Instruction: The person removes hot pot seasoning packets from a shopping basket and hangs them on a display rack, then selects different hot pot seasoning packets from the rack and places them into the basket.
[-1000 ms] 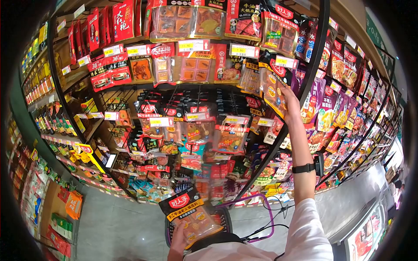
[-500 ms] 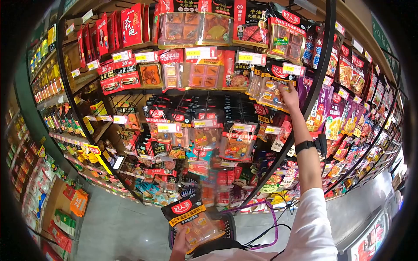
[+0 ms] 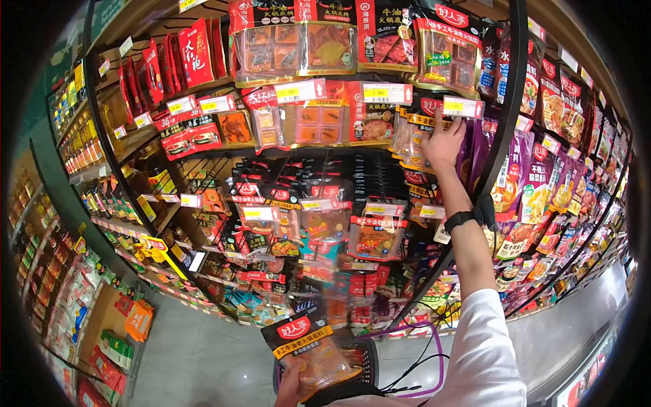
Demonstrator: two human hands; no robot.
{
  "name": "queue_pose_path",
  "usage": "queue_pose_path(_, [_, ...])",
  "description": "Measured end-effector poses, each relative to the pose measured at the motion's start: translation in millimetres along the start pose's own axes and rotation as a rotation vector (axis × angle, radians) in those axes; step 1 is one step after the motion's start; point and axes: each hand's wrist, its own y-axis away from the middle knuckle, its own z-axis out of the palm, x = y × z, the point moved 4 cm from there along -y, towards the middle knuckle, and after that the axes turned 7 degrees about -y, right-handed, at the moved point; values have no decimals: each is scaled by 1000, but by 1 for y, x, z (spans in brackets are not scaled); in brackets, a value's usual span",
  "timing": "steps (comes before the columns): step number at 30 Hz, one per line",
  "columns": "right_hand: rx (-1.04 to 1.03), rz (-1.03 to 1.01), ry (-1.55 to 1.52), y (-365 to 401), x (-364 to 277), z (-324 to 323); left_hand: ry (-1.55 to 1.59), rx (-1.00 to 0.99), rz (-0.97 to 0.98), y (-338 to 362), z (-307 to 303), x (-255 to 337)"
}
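Observation:
Low in the view, my left hand (image 3: 290, 383) is closed around the edge of a black, red and orange food packet (image 3: 308, 349), tilted over a dark basket. My right hand (image 3: 444, 141) is raised to the shelf, fingers spread over a hanging packet (image 3: 409, 139) with a black top and orange band. Just above its fingertips is a white and yellow price tag (image 3: 463, 107). Whether the right fingers grip the packet is unclear, though they lie against its front. A dark band circles my right wrist.
Rows of hanging packets (image 3: 325, 47) fill the rack ahead. A black upright post (image 3: 507, 102) stands right of my right hand. Below are a shopping basket (image 3: 369, 359) with a purple frame (image 3: 441, 353), dark cables and grey floor tiles (image 3: 196, 346).
My right hand has shifted slightly left on the packet, and its fingers are more spread. The view has moved a little. My left hand still holds its packet.

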Motion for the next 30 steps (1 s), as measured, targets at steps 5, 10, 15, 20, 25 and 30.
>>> queue_pose_path(5, [-126, -124, 34, -22, -6, 15, 85, -105, -8, -5, 12, -4])
queue_pose_path(10, [-497, 83, -29, -39, -4, 57, -38, -93, 151, -23, 10, -6])
queue_pose_path(15, [-425, 41, -85, -32, 6, 78, -32, 63, 95, -10, 25, 6])
queue_pose_path(20, [-248, -24, -350, 0, 0, 31, 68, -30, 130, -34, 9, -19])
queue_pose_path(25, [-482, 110, -1133, 139, -59, -125, 65, -24, 31, -17, 27, 2])
queue_pose_path(30, [-1156, 684, -1367, 342, -75, -197, -110, -119, 106, -32, 40, 15])
